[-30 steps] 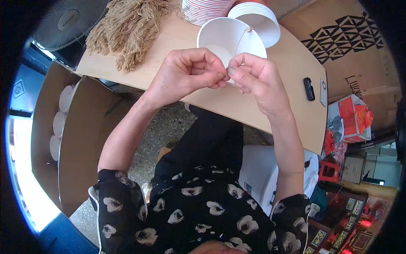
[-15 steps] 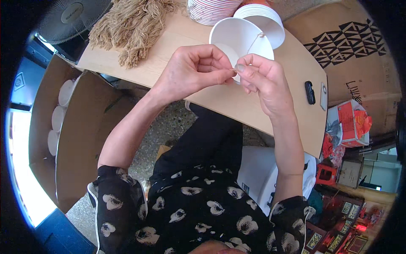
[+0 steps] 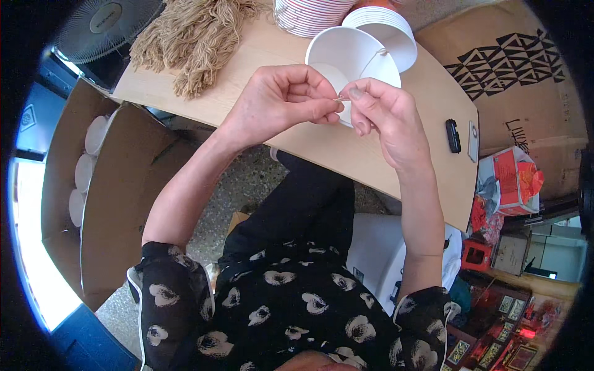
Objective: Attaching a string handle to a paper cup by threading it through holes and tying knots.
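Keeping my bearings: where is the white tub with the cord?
In the head view, the white tub is on the table, above and right of centre, partly behind the right hand, beside nested tubs.

The head view looks down from head height through the left of two worn fisheye lenses; it faces the table [image 3: 436, 99], with the left hand [image 3: 272, 108] and right hand [image 3: 388, 120] near, in its upper middle; edges bow toward its rim.

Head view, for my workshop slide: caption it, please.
Bare left hand and right hand pinch thin tan string near a round white bucket.
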`<state>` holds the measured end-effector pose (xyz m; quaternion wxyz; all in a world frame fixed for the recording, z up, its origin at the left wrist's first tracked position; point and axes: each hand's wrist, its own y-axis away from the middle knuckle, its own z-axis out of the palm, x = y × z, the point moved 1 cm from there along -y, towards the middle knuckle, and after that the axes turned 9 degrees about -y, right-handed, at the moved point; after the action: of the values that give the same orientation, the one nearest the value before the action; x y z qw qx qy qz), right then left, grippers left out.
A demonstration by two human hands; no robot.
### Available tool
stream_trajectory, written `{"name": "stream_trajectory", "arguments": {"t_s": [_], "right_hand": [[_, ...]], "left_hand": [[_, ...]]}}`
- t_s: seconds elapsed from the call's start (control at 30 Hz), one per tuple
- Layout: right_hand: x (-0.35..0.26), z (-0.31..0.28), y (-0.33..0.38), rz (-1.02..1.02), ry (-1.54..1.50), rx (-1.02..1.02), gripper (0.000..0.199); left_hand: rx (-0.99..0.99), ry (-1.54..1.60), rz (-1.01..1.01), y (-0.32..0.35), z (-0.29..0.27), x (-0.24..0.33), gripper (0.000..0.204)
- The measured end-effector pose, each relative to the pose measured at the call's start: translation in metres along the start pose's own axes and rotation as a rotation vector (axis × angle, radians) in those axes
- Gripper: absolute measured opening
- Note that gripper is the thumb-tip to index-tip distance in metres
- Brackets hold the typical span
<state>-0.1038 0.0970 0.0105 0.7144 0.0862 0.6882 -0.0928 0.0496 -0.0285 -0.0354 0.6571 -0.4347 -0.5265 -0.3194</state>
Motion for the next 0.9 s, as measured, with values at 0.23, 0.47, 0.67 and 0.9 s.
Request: {"name": "stream_trajectory", "arguments": {"t_s": [0.23, 0.47, 0.67, 0.9], "right_hand": [[-0.0034, 0.0006, -0.0003, -0.013, -0.003, -0.015, 0.015], [-0.0003, -0.0022, -0.0019, 0.039, 0.004, 0.0, 0.016], [-0.0013, -0.0044, -0.0027, 0.055, -0.037, 0.017, 0.018], [-0.0018, -0.0029, -0.0023, 0.037, 0.112, -0.013, 0.012]], "left_hand": [[-0.014, -0.023, -0.017, -0.0008, 0.0006, 0.0034, 0.014], [-0.023, -0.068, 0.016, -0.0002, 0.0005, 0.0023, 0.012], [-0.021, -0.053, 0.006, -0.0004, 0.0001, 0.0021, 0.01], [-0.012, -0.113, -0.005, -0.0013, 0.0006, 0.0023, 0.01]]}}
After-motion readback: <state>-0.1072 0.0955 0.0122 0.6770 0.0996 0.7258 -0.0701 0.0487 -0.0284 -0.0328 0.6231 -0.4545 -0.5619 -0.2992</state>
